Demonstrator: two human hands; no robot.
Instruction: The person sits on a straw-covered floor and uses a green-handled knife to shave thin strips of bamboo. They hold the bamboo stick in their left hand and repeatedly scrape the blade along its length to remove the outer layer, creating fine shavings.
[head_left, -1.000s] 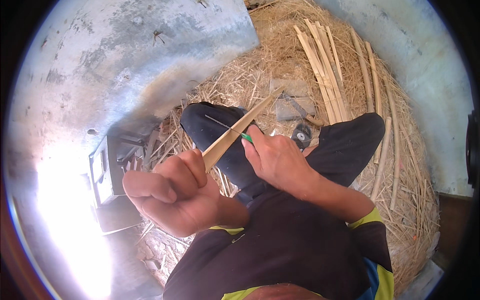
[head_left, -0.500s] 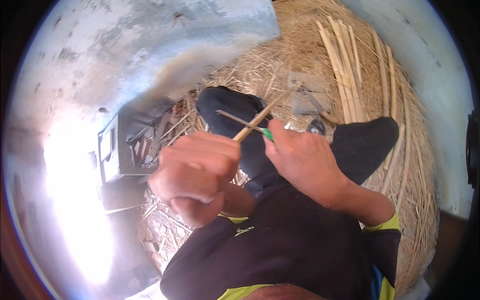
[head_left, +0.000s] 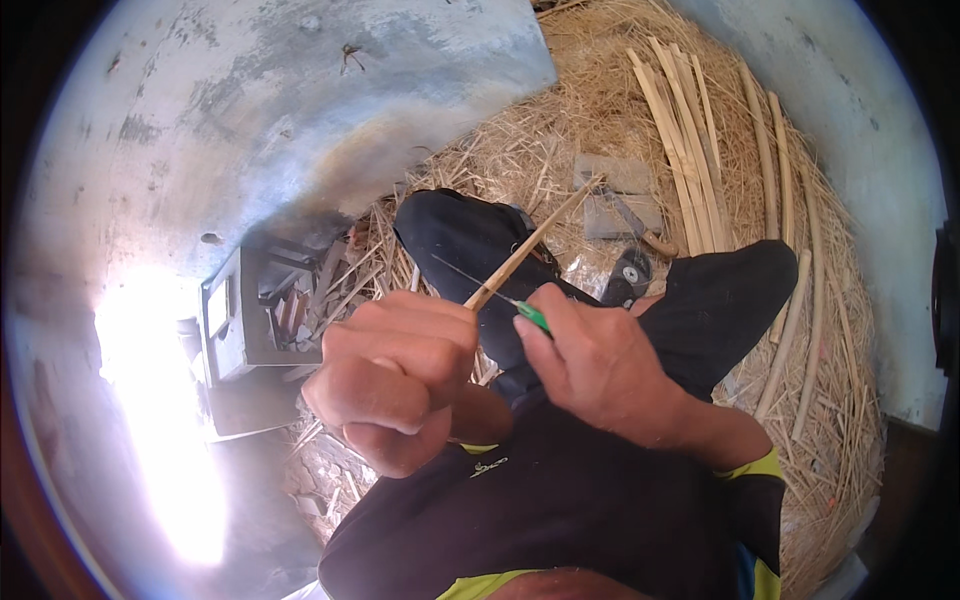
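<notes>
Since one second ago, the left hand (head_left: 395,375) has turned; its fingers are closed around the near end of a narrow, pale yellow strip (head_left: 535,239), slanting away above the legs (head_left: 725,295). The right hand (head_left: 610,370) grips a green-handled knife (head_left: 533,318), blade crossing the strip.

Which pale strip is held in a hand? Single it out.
The slanting strip gripped in the left hand, pointing away to the right; the other pale strips, at upper right, lie on the straw.

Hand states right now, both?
Left hand: closed around a pale wooden strip.
Right hand: closed, holding a green-handled knife.
</notes>
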